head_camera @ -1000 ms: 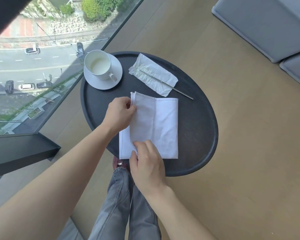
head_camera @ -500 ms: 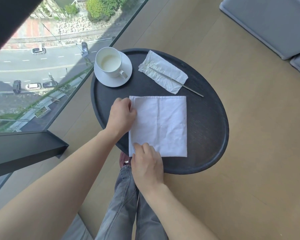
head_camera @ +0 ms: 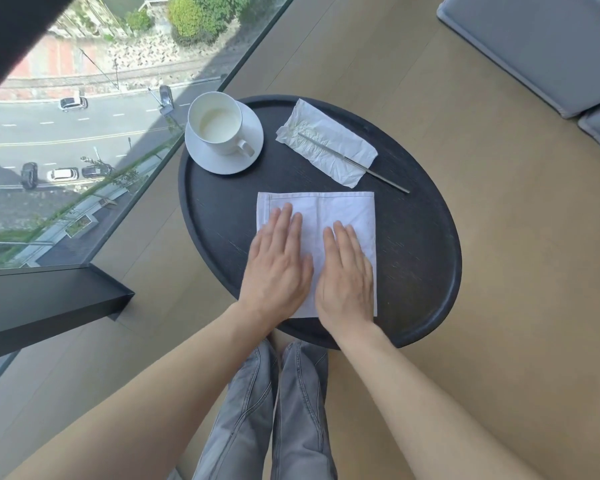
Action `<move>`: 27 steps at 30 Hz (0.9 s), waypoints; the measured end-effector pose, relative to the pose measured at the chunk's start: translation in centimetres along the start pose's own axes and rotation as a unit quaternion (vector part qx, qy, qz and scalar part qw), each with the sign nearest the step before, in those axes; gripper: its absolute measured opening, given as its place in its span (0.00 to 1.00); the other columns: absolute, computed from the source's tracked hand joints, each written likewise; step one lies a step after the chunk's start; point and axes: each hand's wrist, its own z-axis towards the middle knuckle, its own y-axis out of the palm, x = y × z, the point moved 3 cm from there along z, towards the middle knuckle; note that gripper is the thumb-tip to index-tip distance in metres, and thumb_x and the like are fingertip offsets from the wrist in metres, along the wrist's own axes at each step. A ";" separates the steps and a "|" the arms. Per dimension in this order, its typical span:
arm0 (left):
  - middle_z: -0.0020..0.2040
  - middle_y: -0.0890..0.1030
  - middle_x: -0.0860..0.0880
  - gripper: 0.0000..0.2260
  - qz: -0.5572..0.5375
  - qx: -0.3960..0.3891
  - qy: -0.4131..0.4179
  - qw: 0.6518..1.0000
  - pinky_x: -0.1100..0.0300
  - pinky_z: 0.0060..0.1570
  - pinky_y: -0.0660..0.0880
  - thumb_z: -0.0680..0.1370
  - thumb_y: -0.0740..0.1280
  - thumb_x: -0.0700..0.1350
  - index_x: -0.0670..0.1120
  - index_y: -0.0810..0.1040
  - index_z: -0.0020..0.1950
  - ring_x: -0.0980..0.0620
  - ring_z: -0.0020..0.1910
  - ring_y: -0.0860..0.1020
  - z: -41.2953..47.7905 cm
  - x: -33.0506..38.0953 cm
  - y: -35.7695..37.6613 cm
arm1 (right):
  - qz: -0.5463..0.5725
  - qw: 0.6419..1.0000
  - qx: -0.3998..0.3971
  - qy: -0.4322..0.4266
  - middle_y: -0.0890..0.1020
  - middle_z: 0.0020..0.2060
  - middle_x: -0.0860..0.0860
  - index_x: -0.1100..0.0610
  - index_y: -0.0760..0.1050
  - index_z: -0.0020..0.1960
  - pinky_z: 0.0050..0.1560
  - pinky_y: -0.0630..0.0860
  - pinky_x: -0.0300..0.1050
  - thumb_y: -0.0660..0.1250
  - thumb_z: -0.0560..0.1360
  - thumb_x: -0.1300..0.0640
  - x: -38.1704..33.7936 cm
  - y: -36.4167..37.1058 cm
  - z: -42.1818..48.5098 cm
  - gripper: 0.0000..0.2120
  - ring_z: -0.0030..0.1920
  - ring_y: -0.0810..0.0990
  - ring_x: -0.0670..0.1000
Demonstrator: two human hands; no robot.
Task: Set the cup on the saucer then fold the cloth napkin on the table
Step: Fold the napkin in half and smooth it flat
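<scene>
A white cup (head_camera: 215, 122) stands upright on a white saucer (head_camera: 222, 161) at the back left of the round black table (head_camera: 423, 258). The white cloth napkin (head_camera: 340, 209) lies folded into a rectangle at the table's middle front. My left hand (head_camera: 278, 268) rests flat, palm down, on the napkin's left part, fingers together. My right hand (head_camera: 345, 275) lies flat on its right part. Neither hand grips anything. The napkin's near edge is partly hidden under both hands.
A crumpled white paper wrapper (head_camera: 326, 147) with a thin metal stick (head_camera: 388, 180) on it lies at the table's back right. A glass wall (head_camera: 84, 150) borders the left, a grey cushion (head_camera: 541, 46) sits at the far right. My legs in grey jeans (head_camera: 274, 410) are below the table.
Both hands let go of the napkin's left edge and now lie flat on top of the folded cloth. The folded layer has settled down flat.
</scene>
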 end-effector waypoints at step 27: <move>0.59 0.76 0.43 0.12 0.113 -0.034 0.071 0.990 0.47 0.60 0.67 0.81 0.60 0.47 0.41 0.75 0.59 0.39 0.59 0.73 8.2 0.3 -2.4 | -0.210 0.974 -0.060 -0.057 0.76 0.51 0.57 0.59 0.72 0.56 0.42 0.68 0.49 0.64 0.77 0.65 4.4 -5.4 11.9 0.08 0.48 0.73 0.58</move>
